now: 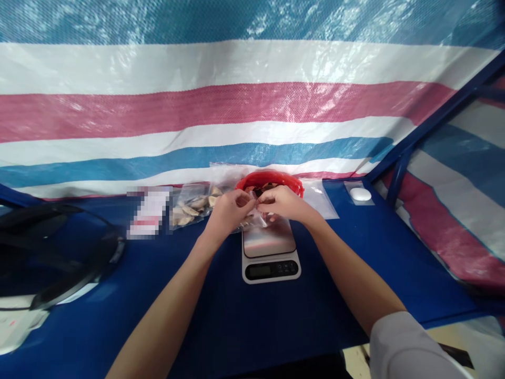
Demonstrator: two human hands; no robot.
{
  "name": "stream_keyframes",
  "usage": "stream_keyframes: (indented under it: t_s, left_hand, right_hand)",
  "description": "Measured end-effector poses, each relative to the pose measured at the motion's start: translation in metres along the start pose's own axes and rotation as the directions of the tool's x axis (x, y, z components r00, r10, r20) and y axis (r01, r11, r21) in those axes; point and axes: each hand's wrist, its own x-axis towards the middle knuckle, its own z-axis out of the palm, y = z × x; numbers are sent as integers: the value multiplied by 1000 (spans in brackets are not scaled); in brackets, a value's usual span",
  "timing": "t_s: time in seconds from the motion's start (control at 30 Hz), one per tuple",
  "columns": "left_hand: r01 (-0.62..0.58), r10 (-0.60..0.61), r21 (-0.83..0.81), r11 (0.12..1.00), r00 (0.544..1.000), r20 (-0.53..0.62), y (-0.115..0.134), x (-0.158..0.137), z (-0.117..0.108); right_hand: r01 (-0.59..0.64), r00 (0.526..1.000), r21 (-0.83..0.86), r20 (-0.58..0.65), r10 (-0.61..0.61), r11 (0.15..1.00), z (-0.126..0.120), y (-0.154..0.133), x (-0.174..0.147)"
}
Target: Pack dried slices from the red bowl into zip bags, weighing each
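Note:
My left hand point(233, 209) and my right hand point(284, 202) meet above the far end of a kitchen scale point(269, 242). Both have their fingers pinched on a small clear plastic bag point(258, 218), whose contents I cannot make out well. Behind my hands stands a red basket point(294, 181) with dark pieces inside, partly hidden by my fingers. To the left of my left hand lie clear bags of pale dried slices point(190, 210). The scale has a shiny metal plate and a dark display panel point(272, 270).
A flat clear bag point(321, 200) lies right of the basket. Farther right is a white rounded object point(360, 195) on a small bag. A blurred-out packet point(149, 213) and a large black object point(59, 247) are at left. Striped sheeting point(197, 110) hangs behind the blue table point(327, 310).

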Motion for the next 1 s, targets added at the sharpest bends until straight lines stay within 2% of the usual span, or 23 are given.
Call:
stream_keyframes:
  t_s: [0.2,0.37,0.47,0.7,0.83,1.0]
  left_hand:
    - [4,-3,52,999,1000,-8,-4,2,-6]
    - [-10,7,92,996,1000,26,-6,4,-18]
    - [-29,25,129,991,999,29,-7,5,-27]
    - [-191,180,132,973,979,97,-7,4,-38]
    - [-299,284,82,951,946,156,-9,1,-37]
    - [-315,286,110,943,932,221,-19,-4,-16]
  right_hand:
    - [9,999,-41,-41,-11,999,-6,-1,-2]
    - [-31,997,-54,-74,27,998,-12,-4,-6]
    - [-13,997,-83,-79,7,996,-16,-4,-7]
    - [8,997,-88,-75,-14,996,-21,-1,-7]
    - [54,995,-37,-88,-57,998,-20,-3,-7]
    - [14,997,3,-74,-13,1000,-20,-4,-6]
